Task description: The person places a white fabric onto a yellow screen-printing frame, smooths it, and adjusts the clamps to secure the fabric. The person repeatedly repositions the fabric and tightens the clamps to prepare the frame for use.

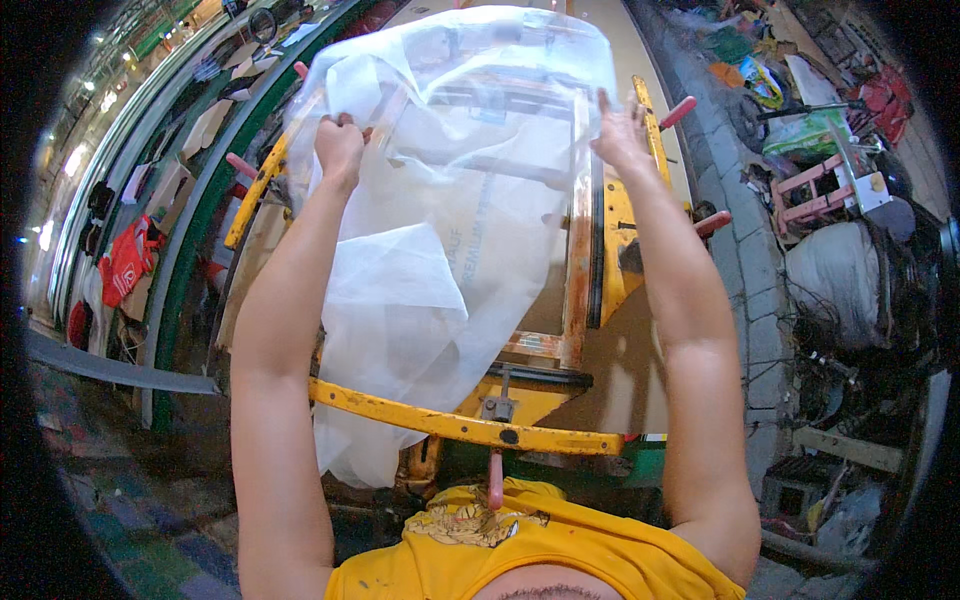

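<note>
Yellow shirt [540, 545] nearest, then a yellow crossbar [450, 418] with pink handle [496, 480] crossing the near end of the clear plastic sheet [425, 205]. Sheet's over a rusty frame [573, 335], long axis pointing away, far end slightly right. Left hand [341, 150] curled tight on its left side; right hand [622, 138] splayed by its right edge, contact unclear.

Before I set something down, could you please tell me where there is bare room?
Brown board lies bare between the rusty frame, the yellow front bar and the right arm. Farther up is crowded: the translucent sheet spreads between the left hand and right hand.
</note>
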The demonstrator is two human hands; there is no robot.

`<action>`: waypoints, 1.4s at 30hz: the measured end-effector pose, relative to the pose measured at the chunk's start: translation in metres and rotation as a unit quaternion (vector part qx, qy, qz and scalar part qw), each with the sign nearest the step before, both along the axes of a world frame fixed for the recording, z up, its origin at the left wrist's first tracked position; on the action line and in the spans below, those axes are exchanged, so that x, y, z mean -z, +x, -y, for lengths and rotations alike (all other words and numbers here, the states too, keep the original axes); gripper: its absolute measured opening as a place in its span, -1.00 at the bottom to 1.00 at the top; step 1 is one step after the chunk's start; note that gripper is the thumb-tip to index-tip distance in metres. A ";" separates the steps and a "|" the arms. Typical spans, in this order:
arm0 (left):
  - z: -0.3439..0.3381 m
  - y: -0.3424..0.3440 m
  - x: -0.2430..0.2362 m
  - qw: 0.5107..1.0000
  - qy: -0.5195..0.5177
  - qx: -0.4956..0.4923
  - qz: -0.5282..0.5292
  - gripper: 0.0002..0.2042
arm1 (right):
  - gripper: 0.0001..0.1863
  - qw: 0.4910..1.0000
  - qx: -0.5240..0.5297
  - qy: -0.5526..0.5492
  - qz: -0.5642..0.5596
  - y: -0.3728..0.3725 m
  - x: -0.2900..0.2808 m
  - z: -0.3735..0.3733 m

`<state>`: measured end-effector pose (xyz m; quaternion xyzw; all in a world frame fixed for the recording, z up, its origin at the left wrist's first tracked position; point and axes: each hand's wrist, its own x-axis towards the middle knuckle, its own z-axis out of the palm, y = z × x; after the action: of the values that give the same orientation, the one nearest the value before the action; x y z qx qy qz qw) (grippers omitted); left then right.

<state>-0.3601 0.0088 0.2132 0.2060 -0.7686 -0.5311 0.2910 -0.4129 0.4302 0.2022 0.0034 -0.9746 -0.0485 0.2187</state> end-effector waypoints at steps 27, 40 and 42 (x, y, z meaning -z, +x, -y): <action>-0.120 0.129 0.024 0.625 -0.471 0.570 0.248 -0.62 | -0.45 0.860 -0.164 -0.009 0.483 0.162 0.031 0.070; -0.131 0.303 -0.075 0.580 -0.563 0.540 0.234 -0.69 | -0.53 0.870 -0.374 -0.041 0.319 0.387 -0.138 0.101; -0.117 0.343 -0.081 0.587 -0.578 0.542 0.168 -0.71 | -0.50 0.853 -0.430 -0.068 0.287 0.422 -0.141 0.097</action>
<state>-0.0176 0.1254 0.2939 -0.3741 -0.9186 0.0095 -0.1272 0.0095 0.3336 0.3435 0.4211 -0.8961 0.1200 -0.0725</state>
